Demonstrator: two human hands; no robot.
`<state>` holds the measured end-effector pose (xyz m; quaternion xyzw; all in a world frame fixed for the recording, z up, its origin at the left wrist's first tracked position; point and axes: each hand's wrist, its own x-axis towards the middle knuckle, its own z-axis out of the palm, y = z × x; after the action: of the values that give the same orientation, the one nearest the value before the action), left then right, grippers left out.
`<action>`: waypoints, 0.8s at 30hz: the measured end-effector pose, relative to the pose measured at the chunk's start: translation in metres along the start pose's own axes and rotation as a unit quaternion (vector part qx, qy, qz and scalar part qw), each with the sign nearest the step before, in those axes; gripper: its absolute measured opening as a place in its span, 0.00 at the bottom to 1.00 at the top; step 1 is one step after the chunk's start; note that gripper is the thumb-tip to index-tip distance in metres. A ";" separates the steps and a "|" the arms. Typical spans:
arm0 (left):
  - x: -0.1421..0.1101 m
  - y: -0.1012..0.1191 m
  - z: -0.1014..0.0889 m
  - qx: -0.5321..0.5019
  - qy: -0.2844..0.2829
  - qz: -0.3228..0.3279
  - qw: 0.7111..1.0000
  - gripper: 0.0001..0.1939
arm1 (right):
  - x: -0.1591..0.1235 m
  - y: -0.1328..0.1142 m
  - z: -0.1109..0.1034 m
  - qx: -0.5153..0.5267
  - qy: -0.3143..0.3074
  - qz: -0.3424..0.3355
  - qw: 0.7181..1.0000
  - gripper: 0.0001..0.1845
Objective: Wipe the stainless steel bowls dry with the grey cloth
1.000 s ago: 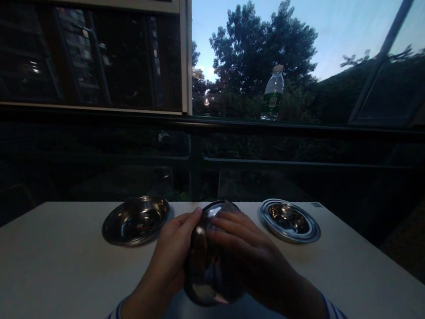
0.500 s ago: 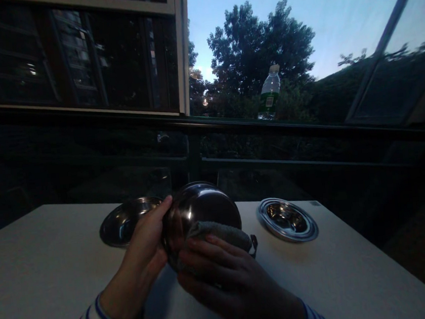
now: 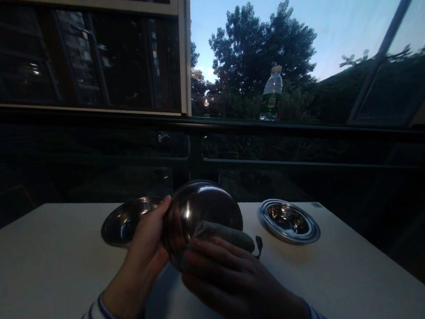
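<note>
A shiny metal bowl (image 3: pixel 205 205) is tilted up above the table, its rounded outside facing me. My left hand (image 3: pixel 148 239) grips its left edge, thumb on the outer surface and the other fingers hidden behind. Against the lower right of the bowl, my right hand (image 3: pixel 226 277) presses a folded greyish cloth (image 3: pixel 226 232), fingers closed over it. A small dark loop or tag sticks out at the cloth's right end. Behind my left hand lies another metal bowl (image 3: pixel 119 224), partly covered by the hand.
On the right of the white table (image 3: pixel 58 272) sits a stack of metal bowls or dishes (image 3: pixel 290 221). A plastic bottle (image 3: pixel 272 94) with a green label stands on the window ledge (image 3: pixel 231 123) beyond the table's far edge.
My right hand and the cloth have shifted very slightly to the right on the bowl. The whole view has moved a little; my left hand keeps its hold.
</note>
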<state>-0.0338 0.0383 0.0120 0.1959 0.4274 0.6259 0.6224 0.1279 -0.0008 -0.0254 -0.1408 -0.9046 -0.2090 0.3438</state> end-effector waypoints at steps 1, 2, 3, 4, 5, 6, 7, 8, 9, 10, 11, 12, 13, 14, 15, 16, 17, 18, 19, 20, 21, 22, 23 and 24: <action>0.000 -0.003 0.001 -0.001 -0.001 -0.001 1.000 0.10 | 0.001 -0.001 0.001 0.001 -0.004 0.001 1.000 0.11; 0.000 -0.006 0.001 -0.001 0.000 0.003 1.000 0.09 | 0.002 -0.002 0.001 0.003 -0.007 0.002 1.000 0.11; -0.001 -0.009 0.002 0.001 0.002 0.007 1.000 0.09 | 0.003 -0.002 0.001 0.004 -0.010 0.004 1.000 0.11; -0.001 -0.011 0.002 0.006 0.004 0.012 1.000 0.09 | 0.003 -0.002 0.001 0.006 -0.013 0.005 1.000 0.11; -0.001 -0.013 0.002 0.010 0.005 0.019 1.000 0.09 | 0.004 -0.002 0.001 0.009 -0.016 0.006 1.000 0.11; -0.001 -0.015 0.002 0.015 0.003 0.027 1.000 0.10 | 0.004 -0.002 0.000 0.010 -0.018 0.006 1.000 0.12; -0.002 -0.017 0.002 0.020 -0.001 0.034 0.999 0.11 | 0.004 -0.002 0.000 0.012 -0.019 0.005 1.000 0.12; -0.002 -0.019 0.003 0.026 -0.009 0.040 0.999 0.12 | 0.004 -0.002 0.000 0.013 -0.020 0.005 1.000 0.12; -0.002 -0.021 0.003 0.032 -0.019 0.045 0.998 0.12 | 0.004 -0.002 -0.001 0.013 -0.019 0.006 1.000 0.12; -0.002 -0.022 0.002 0.039 -0.030 0.050 0.998 0.12 | 0.004 -0.001 -0.001 0.013 -0.017 0.009 1.000 0.13; -0.002 -0.024 0.002 0.045 -0.039 0.055 0.997 0.12 | 0.003 -0.001 -0.001 0.012 -0.016 0.014 1.000 0.13; -0.002 -0.026 0.002 0.052 -0.050 0.059 0.996 0.12 | 0.003 0.000 -0.002 0.011 -0.015 0.019 1.000 0.13; -0.003 -0.028 0.002 0.059 -0.061 0.062 0.994 0.11 | 0.002 0.001 -0.002 0.010 -0.013 0.025 1.000 0.13; -0.003 -0.029 0.001 0.067 -0.073 0.065 0.993 0.11 | 0.001 0.001 -0.002 0.009 -0.010 0.031 0.999 0.13; -0.004 -0.031 0.001 0.075 -0.082 0.070 0.991 0.11 | 0.000 0.002 -0.003 0.010 -0.008 0.037 0.999 0.13; -0.004 -0.032 0.000 0.084 -0.089 0.074 0.990 0.11 | -0.001 0.004 -0.003 0.012 -0.005 0.040 0.999 0.13; -0.004 -0.033 0.000 0.092 -0.094 0.079 0.988 0.11 | -0.002 0.005 -0.004 0.014 -0.003 0.044 0.999 0.13; -0.005 -0.034 -0.001 0.098 -0.097 0.084 0.987 0.11 | -0.003 0.007 -0.004 0.016 -0.001 0.050 0.999 0.14; -0.005 -0.035 -0.001 0.101 -0.099 0.088 0.986 0.11 | -0.004 0.009 -0.005 0.018 0.001 0.057 0.998 0.15; -0.006 -0.036 -0.001 0.103 -0.098 0.089 0.986 0.11 | -0.005 0.011 -0.006 0.018 0.003 0.064 0.998 0.15; -0.006 -0.037 -0.001 0.103 -0.098 0.089 0.986 0.11 | -0.006 0.013 -0.007 0.020 0.005 0.072 0.997 0.16; -0.007 -0.037 -0.001 0.104 -0.097 0.087 0.986 0.11 | -0.007 0.015 -0.008 0.021 0.008 0.080 0.997 0.16; -0.007 -0.037 -0.001 0.105 -0.095 0.084 0.986 0.11 | -0.008 0.017 -0.009 0.023 0.010 0.089 0.996 0.16; -0.007 -0.037 -0.001 0.106 -0.091 0.082 0.987 0.11 | -0.008 0.019 -0.010 0.025 0.013 0.097 0.995 0.16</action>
<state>-0.0107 0.0260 -0.0149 0.3516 0.4153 0.6053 0.5810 0.1469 0.0103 -0.0190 -0.2162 -0.8874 -0.1537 0.3771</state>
